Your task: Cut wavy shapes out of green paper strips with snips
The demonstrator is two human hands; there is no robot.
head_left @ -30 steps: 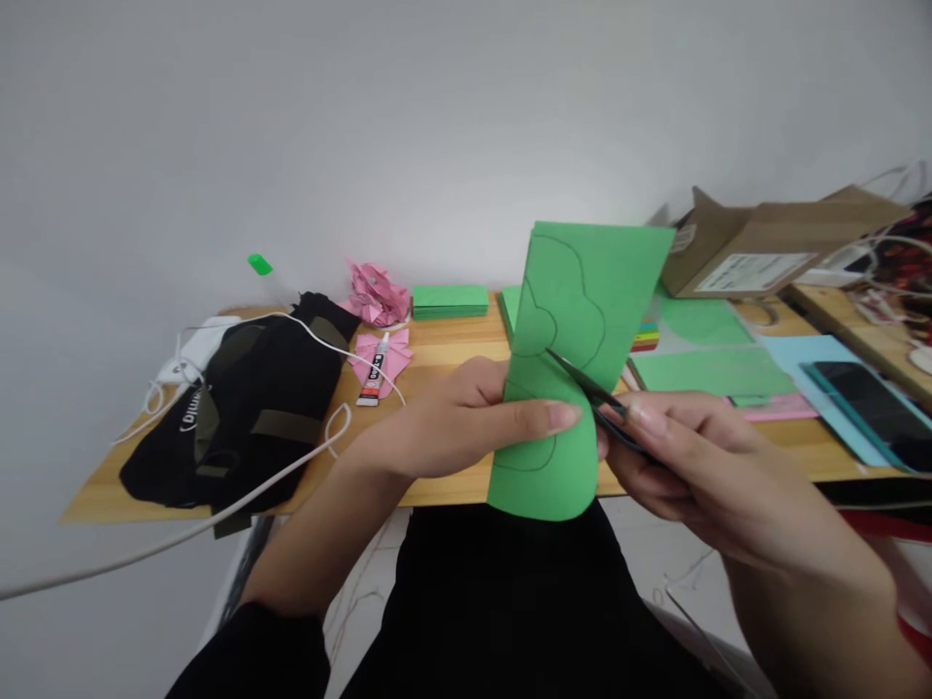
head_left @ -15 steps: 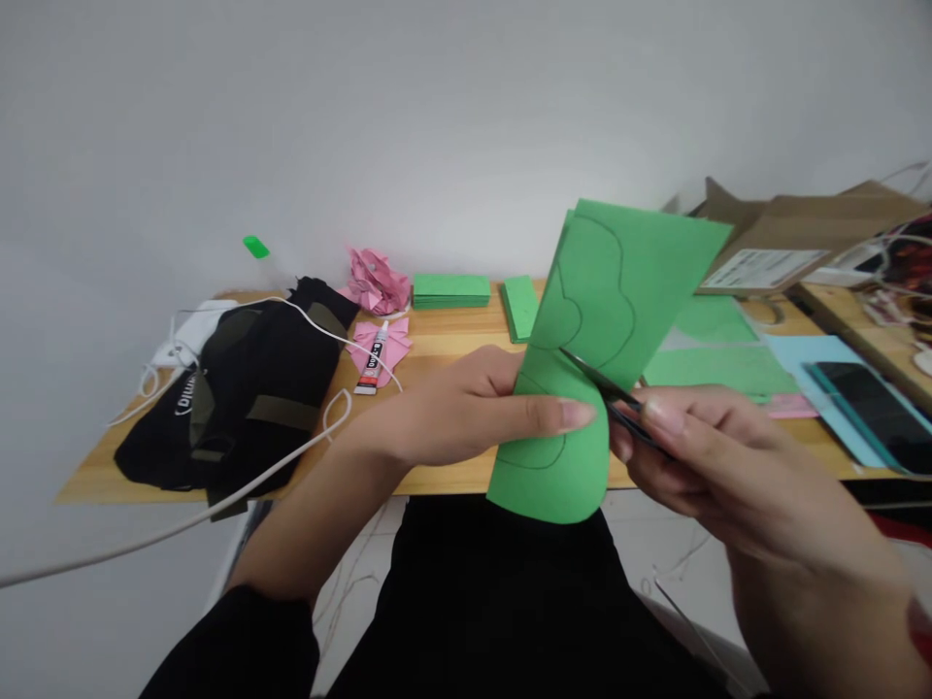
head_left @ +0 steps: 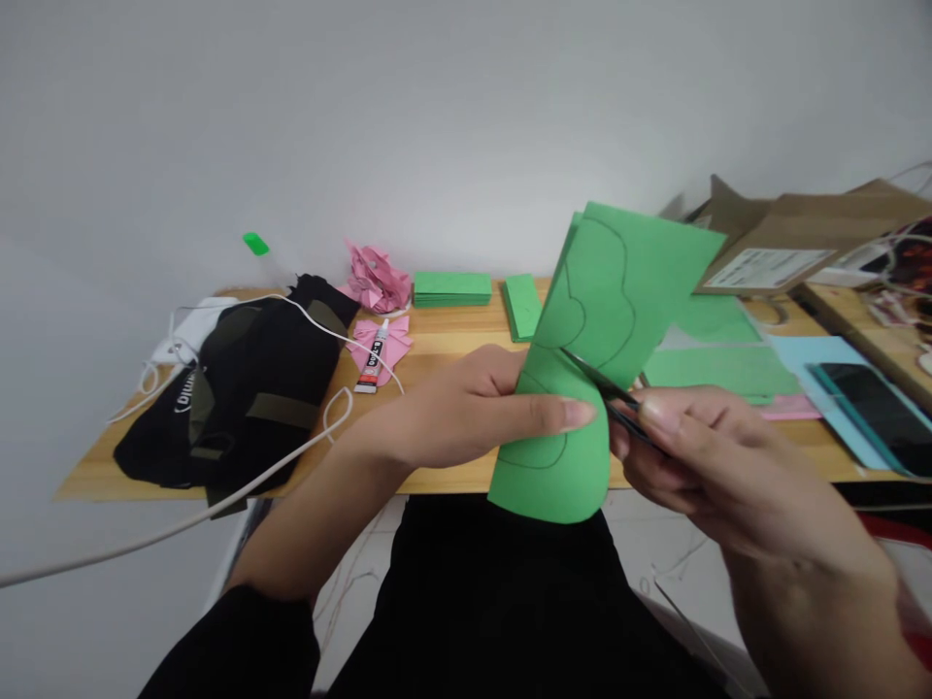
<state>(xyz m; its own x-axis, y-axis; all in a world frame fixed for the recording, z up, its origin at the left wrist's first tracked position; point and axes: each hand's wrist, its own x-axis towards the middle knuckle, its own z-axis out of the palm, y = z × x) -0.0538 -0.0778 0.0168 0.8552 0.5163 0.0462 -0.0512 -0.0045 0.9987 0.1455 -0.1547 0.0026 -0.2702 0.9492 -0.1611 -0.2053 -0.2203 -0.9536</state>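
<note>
A: What is nearest, and how are the hands?

B: The green paper (head_left: 618, 301), held up over the front edge of the tabletop (head_left: 451, 340), near its middle. The left hand (head_left: 473, 413) pinches it, thumb on the face. The right hand (head_left: 699, 442) grips the dark scissors (head_left: 612, 390), one blade lying across the paper.

A: How would you cut well here?

B: In my judgement, with short cuts, turning the paper with the left hand instead of twisting the scissors. It seems more than one layer, so a firm pinch near the cut prevents slipping. But the left thumb should stay out of the blade's path.

A: And farther away?

B: Near the left front corner is a black bag (head_left: 254, 388); toward the right end, a phone (head_left: 878, 413). Deeper lies a glue tube (head_left: 373, 359). Along the back edge are crumpled pink paper (head_left: 377, 280) and two green stacks (head_left: 452, 289).
</note>
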